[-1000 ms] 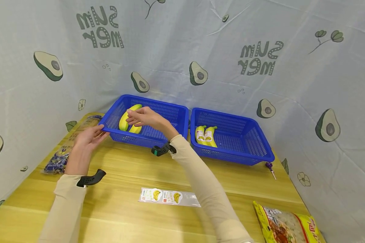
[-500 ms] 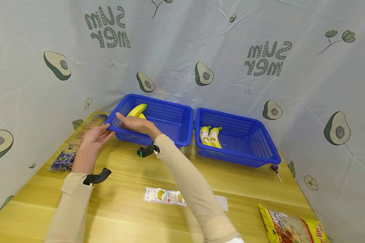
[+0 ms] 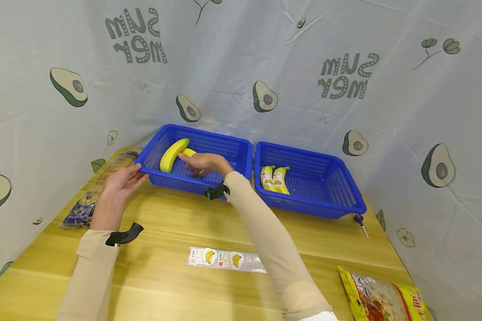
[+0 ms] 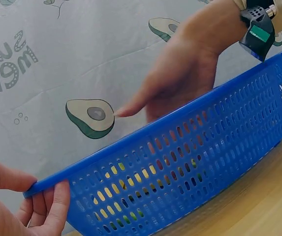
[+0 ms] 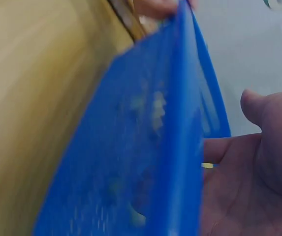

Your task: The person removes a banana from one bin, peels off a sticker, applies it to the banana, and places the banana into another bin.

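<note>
My left hand [image 3: 118,183] pinches the front left corner of the rim of the left blue basket [image 3: 172,179], thumb above and fingers below in the left wrist view. Inside that basket a yellow banana [image 3: 172,156] with green ends lies at the left. A second banana [image 3: 189,152] lies beside it, partly covered by my right hand [image 3: 205,163]. That hand reaches over the front rim with its thumb held away from the fingers, as the right wrist view [image 5: 244,182] of the hand also shows. The basket wall hides its fingertips.
A right blue basket [image 3: 317,207] holds two bananas [image 3: 274,179] with stickers. On the wooden table [image 3: 164,276] lie a strip of banana stickers [image 3: 225,259], a yellow food packet [image 3: 385,294], a purple lollipop [image 3: 360,223] and packaged goods [image 3: 82,209] at left.
My right hand went down into the left basket, then shifted right. The second banana now lies farther right, apart from the first. My left hand stays on the rim.
</note>
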Available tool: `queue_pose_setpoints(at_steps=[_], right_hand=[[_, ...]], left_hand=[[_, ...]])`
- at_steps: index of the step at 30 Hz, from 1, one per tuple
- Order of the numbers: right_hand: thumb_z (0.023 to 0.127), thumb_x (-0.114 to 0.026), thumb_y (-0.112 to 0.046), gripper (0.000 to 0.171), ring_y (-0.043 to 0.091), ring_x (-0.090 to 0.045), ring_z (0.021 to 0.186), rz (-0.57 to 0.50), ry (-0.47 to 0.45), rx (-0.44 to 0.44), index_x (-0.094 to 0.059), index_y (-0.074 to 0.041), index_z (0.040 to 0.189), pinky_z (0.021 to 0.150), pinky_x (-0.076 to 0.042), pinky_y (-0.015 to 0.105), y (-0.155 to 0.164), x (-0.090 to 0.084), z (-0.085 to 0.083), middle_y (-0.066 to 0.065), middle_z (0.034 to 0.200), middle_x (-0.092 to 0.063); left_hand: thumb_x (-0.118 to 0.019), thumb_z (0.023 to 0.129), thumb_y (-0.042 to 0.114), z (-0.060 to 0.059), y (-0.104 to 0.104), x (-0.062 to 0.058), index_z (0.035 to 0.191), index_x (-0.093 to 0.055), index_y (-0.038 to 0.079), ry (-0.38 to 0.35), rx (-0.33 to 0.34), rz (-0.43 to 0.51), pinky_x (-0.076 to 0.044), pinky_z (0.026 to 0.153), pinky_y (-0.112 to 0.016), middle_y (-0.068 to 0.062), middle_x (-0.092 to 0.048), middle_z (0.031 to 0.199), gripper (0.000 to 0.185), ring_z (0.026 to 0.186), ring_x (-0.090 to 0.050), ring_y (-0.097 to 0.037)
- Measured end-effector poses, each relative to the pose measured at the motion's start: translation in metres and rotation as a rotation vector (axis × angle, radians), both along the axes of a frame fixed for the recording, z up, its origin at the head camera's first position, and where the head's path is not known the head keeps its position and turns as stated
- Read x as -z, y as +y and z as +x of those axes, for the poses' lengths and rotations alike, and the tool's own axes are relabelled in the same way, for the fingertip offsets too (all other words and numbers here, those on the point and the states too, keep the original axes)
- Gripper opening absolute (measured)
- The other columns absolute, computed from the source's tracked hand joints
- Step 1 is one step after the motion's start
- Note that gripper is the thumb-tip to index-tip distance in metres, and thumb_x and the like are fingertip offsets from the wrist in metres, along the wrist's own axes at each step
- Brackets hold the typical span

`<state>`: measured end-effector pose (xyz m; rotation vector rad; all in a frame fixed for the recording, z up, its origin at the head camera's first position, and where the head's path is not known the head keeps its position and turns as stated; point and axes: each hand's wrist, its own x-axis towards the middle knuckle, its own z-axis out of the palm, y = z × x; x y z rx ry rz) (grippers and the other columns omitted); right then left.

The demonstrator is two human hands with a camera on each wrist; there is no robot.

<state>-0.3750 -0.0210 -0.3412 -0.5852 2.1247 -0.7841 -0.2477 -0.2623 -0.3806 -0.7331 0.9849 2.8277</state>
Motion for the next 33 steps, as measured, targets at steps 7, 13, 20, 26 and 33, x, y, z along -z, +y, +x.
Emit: queue_pose_setpoints(at_steps=[7, 13, 20, 26, 33], right_hand=[[0.116, -0.033, -0.056, 0.078, 0.040, -0.042, 0.155, -0.008, 0.033, 0.098, -0.040, 0.007, 0.161, 0.125, -0.040, 0.048, 0.050, -0.008, -0.024, 0.027, 0.167, -0.040], [0.113, -0.058, -0.040, 0.062, 0.040, -0.058, 0.141, -0.086, 0.162, 0.169, -0.053, 0.005, 0.154, 0.117, -0.049, 0.051, 0.081, -0.012, -0.039, 0.025, 0.153, -0.059], [0.096, -0.083, -0.009, 0.053, 0.037, -0.069, 0.126, -0.174, 0.296, 0.265, -0.064, 0.006, 0.144, 0.108, -0.057, 0.048, 0.078, 0.002, -0.049, 0.022, 0.139, -0.069], [0.093, -0.085, -0.003, 0.054, 0.037, -0.063, 0.134, -0.208, 0.347, 0.344, -0.066, 0.005, 0.143, 0.108, -0.057, 0.045, 0.069, 0.013, -0.058, 0.021, 0.144, -0.066], [0.093, -0.086, -0.006, 0.056, 0.034, -0.061, 0.138, -0.117, 0.366, 0.360, -0.066, -0.001, 0.146, 0.113, -0.053, 0.044, 0.067, 0.026, -0.066, 0.018, 0.148, -0.065]], left_hand=[[-0.064, 0.105, -0.001, 0.001, -0.001, 0.002, 0.172, -0.013, 0.028, 0.003, 0.004, -0.009, -0.063, 0.092, -0.030, -0.004, -0.063, 0.105, 0.089, 0.092, -0.068, -0.016], [-0.063, 0.106, 0.000, 0.001, 0.001, 0.002, 0.173, -0.008, 0.031, 0.013, 0.014, -0.007, -0.063, 0.092, -0.029, -0.003, -0.061, 0.108, 0.092, 0.097, -0.066, -0.015], [-0.065, 0.104, -0.003, 0.003, -0.003, 0.005, 0.168, 0.015, 0.046, 0.015, -0.006, -0.007, -0.064, 0.090, -0.031, -0.001, -0.059, 0.119, 0.114, 0.088, -0.070, -0.016], [-0.067, 0.103, -0.003, 0.003, -0.005, 0.004, 0.167, 0.018, 0.047, 0.025, -0.007, -0.020, -0.065, 0.090, -0.033, -0.002, -0.060, 0.117, 0.118, 0.086, -0.071, -0.017], [-0.066, 0.104, -0.002, 0.004, -0.003, 0.006, 0.166, 0.022, 0.045, 0.051, 0.034, -0.033, -0.064, 0.093, -0.031, -0.003, -0.063, 0.107, 0.118, 0.089, -0.069, -0.017]])
